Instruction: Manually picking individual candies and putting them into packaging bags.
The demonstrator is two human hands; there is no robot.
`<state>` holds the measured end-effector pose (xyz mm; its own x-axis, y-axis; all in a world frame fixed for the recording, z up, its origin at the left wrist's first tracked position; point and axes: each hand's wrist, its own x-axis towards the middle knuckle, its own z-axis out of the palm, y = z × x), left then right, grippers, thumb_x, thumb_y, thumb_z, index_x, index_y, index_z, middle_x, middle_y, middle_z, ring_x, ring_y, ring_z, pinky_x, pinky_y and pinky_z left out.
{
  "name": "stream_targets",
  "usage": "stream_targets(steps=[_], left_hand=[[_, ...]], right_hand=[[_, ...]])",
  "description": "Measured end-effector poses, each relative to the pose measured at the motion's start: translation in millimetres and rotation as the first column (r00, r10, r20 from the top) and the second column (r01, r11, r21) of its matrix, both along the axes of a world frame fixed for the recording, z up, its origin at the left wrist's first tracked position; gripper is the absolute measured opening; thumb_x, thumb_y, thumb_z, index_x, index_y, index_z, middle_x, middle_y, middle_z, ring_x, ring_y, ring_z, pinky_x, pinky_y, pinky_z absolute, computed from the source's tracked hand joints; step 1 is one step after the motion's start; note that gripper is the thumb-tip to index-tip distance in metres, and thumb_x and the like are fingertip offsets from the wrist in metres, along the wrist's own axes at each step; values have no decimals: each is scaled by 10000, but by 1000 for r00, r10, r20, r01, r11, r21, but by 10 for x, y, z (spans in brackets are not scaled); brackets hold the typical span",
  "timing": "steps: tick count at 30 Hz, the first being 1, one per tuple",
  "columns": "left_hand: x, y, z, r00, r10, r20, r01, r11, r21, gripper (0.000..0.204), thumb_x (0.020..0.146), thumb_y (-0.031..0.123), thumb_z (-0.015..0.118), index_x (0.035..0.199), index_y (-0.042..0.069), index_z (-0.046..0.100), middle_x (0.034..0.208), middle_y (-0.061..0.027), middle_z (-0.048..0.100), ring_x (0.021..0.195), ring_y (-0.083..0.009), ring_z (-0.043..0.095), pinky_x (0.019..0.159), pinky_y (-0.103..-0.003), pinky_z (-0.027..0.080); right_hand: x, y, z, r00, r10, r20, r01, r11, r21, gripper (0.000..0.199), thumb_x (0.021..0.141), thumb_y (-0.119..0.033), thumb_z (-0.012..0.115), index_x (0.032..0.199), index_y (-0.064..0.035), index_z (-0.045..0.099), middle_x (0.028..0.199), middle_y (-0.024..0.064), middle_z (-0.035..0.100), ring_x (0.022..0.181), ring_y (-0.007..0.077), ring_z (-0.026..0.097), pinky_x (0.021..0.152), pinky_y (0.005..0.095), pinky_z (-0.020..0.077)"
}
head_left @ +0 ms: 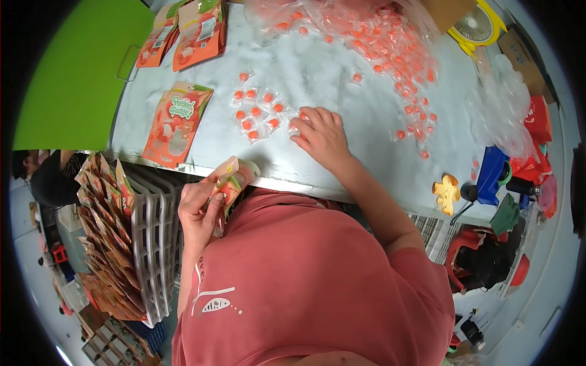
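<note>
My left hand (201, 204) is closed around a red and green printed pouch (231, 188) at the table's front edge. The pouch is tilted, its top toward the table. Further right, my right hand (325, 137) rests on the tabletop with its fingers bent over a few wrapped candies (297, 126), which they partly hide. Left of those fingers lies a loose group of red candies in clear wrappers (256, 112). A flat printed pouch (177, 125) lies left of this group.
A big heap of wrapped candies (390, 46) spills from a clear plastic bag across the far side. More pouches (200, 36) lie at the far left. A grey crate (155, 244) full of pouches stands at my left. A yellow fan (476, 27) and a blue tape dispenser (491, 174) are at right.
</note>
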<state>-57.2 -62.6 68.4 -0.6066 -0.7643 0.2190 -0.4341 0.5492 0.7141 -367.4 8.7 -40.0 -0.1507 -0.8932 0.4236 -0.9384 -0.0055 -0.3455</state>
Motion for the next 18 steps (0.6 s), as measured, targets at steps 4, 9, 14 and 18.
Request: stream_targets(steps=[4, 9, 14, 18], left_hand=[[-69, -147, 106, 998, 2, 66, 2, 998, -62, 223, 805, -11, 732, 1025, 23, 743, 943, -108, 707, 929, -276, 627, 854, -369, 494], [-271, -310, 84, 1000, 13, 12, -14, 999, 50, 292, 788, -16, 740, 1076, 31, 741, 992, -105, 677, 887, -222, 628, 755, -302, 497], [-430, -413, -6, 998, 53, 19, -55, 994, 97, 313, 788, -18, 740, 1093, 52, 747, 875, -58, 557, 781, -184, 565, 675, -290, 468], [-577, -469, -30, 1000, 3, 25, -4, 1000, 30, 336, 785, -6, 753, 1113, 61, 746, 891, -66, 554, 796, -189, 570, 683, -291, 475]], right_hand=[[-49, -91, -75, 997, 50, -50, -52, 998, -39, 258, 751, -217, 788, 988, -191, 688, 1052, -17, 591, 953, 174, 595, 728, 350, 517], [-138, -173, -85, 972, 59, 226, -20, 985, -170, 160, 787, -101, 773, 929, -133, 707, 922, 11, 644, 737, 160, 634, 597, 282, 515], [-19, -225, 366, 500, 42, 865, -77, 997, -4, 124, 839, -61, 756, 949, -44, 702, 872, 54, 642, 710, 170, 641, 670, 274, 534], [57, -351, 762, 592, 306, 746, -274, 946, -170, 132, 843, -86, 760, 948, -31, 700, 903, 51, 629, 751, 192, 639, 683, 300, 532]])
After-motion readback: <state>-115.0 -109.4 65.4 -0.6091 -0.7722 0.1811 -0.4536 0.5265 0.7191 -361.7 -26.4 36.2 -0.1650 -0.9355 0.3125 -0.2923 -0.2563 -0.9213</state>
